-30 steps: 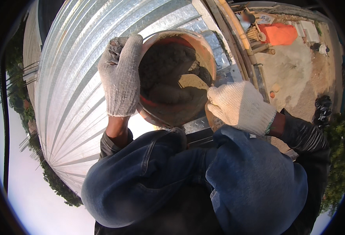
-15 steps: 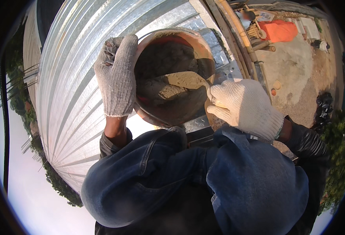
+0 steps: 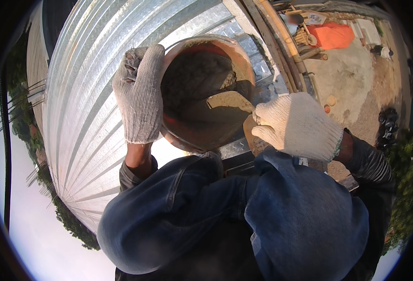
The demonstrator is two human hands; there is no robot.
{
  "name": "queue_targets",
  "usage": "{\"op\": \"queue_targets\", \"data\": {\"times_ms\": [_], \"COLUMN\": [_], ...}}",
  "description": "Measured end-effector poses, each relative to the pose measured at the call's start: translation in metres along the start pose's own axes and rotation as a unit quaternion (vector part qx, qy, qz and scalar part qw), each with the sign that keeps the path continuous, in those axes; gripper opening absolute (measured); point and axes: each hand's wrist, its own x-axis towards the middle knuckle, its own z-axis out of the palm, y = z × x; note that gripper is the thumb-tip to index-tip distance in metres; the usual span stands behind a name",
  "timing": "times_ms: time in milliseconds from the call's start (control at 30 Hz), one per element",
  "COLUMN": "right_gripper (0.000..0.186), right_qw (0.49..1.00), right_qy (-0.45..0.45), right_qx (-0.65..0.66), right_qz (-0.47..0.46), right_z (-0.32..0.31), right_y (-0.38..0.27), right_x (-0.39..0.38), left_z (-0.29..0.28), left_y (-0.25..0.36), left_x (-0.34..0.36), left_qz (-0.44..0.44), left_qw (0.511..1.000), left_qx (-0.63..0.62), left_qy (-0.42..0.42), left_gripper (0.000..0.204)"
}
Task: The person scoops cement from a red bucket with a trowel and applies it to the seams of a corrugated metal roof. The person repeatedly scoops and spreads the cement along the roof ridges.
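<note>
A round bucket (image 3: 180, 129) of wet grey mortar (image 3: 190, 75) stands in front of my bent, denim-covered knees. My left hand (image 3: 138, 93), in a knitted glove torn or worn at the fingers, is closed on the bucket's left rim. In a paler knitted glove, my right hand (image 3: 291, 124) grips the trowel by its handle at the bucket's right side. The mortar-coated trowel blade (image 3: 227, 100) lies inside the bucket, over the grey mix; its far edge meets the mix.
Corrugated metal sheeting (image 3: 82, 70) fills the left, with trees and thin rods beyond. Along its right edge run bamboo poles (image 3: 286, 37) and boards. Far below lie bare ground (image 3: 342, 89), an orange sheet (image 3: 328, 36), dark bags (image 3: 387, 129) and a partly visible person (image 3: 292, 22).
The trowel blade went leftward through the mortar half a second ago and is now drawn back to the right. Both hands keep their hold; the left has shifted slightly left.
</note>
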Motion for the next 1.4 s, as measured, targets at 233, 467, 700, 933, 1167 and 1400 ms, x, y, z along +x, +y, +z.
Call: {"op": "queue_targets", "data": {"times_ms": [233, 467, 700, 933, 1167, 1400], "right_gripper": [0.041, 0.030, 0.034, 0.045, 0.051, 0.021], "right_qw": [0.996, 0.998, 0.980, 0.956, 0.958, 0.957], "right_qy": [0.080, 0.039, -0.018, 0.018, 0.065, 0.288], "right_qx": [-0.035, 0.040, 0.196, 0.279, 0.238, 0.029], "right_qz": [-0.012, 0.027, 0.027, 0.085, 0.146, 0.031], "right_z": [0.013, 0.016, 0.008, -0.006, -0.025, -0.016], "right_y": [0.021, -0.007, -0.003, 0.001, 0.020, 0.096], "right_x": [-0.035, 0.025, 0.022, -0.011, -0.028, -0.001], "left_z": [0.002, 0.002, -0.001, -0.019, -0.044, -0.045], "left_y": [-0.003, -0.003, -0.005, -0.032, -0.052, -0.045], "left_x": [0.002, 0.004, 0.008, 0.026, 0.036, 0.035], "left_qz": [0.011, 0.003, -0.021, -0.060, -0.077, -0.097], "left_qw": [1.000, 1.000, 1.000, 0.998, 0.996, 0.994], "left_qx": [-0.011, -0.008, 0.008, -0.025, -0.040, -0.040], "left_qy": [0.002, 0.001, 0.002, 0.013, 0.024, 0.040], "left_gripper": [0.026, 0.026, 0.026, 0.019, 0.025, 0.031]}}
